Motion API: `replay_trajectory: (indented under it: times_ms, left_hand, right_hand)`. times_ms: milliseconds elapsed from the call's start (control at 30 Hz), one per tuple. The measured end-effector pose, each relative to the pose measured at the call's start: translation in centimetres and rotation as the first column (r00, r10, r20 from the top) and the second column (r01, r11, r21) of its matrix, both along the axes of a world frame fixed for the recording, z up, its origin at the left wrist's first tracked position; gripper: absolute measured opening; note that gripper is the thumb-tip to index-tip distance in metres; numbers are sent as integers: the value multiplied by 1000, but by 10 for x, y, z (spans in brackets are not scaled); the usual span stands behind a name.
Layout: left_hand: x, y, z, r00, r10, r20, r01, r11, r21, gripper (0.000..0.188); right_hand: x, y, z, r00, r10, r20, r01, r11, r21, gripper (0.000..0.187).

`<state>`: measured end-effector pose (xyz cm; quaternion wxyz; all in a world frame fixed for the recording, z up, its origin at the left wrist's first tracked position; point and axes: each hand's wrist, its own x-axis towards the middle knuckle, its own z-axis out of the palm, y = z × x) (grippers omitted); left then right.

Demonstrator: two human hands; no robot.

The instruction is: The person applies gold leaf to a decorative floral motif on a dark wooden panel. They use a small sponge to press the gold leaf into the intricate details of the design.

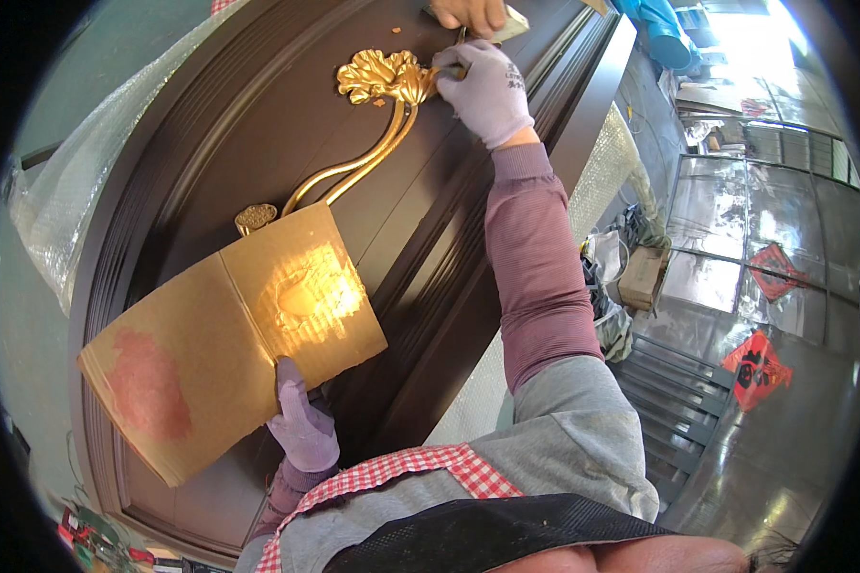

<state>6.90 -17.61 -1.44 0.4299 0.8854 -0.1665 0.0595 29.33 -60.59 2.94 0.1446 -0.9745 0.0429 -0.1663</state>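
My left hand [305, 430], in a pale purple glove, grips the lower edge of a folded piece of brown cardboard [210, 315] with the thumb on top. The cardboard carries a wet-looking patch of gold paint [315, 291] and a dull red smear. My gloved right hand [487, 91] reaches far forward, fingers pinched together at the right edge of a gold leaf-shaped relief [387, 76]. A thin dark end shows above those fingers; what they hold is mostly hidden. Gold stems run down from the leaf toward a small gold seed pod [255, 219], passing behind the cardboard.
The relief lies on a large dark brown panel [248, 124] with ridged moulding. Another person's bare hand [470, 13] is at the top edge beside a pale flat piece [512, 24]. Bubble wrap [86, 162] lies along the panel's left; a grey slatted rack [674, 406] stands right.
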Motion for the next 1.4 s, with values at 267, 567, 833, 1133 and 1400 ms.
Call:
replay_trajectory:
  times_ms: [267,567,833,1133,1400]
  left_hand:
    - [2,0,9,1000,-15,-15,15,999,50,26]
    - [1,-1,8,1000,-17,-14,18,999,50,26]
    - [2,-2,7,999,-30,18,30,999,17,27]
    - [-2,-2,11,991,0,-133,0,1000,0,32]
    - [-9,8,0,991,-41,-129,46,998,40,44]
  right_hand:
    - [-1,5,9,988,150,-30,-152,986,-73,18]
    - [8,-2,4,998,55,26,-52,996,-75,18]
    - [5,-13,1,992,-51,115,61,994,-85,17]
    - [13,-24,-5,982,-88,167,109,987,-122,20]
    - [20,-14,-4,995,65,71,-60,996,-70,18]
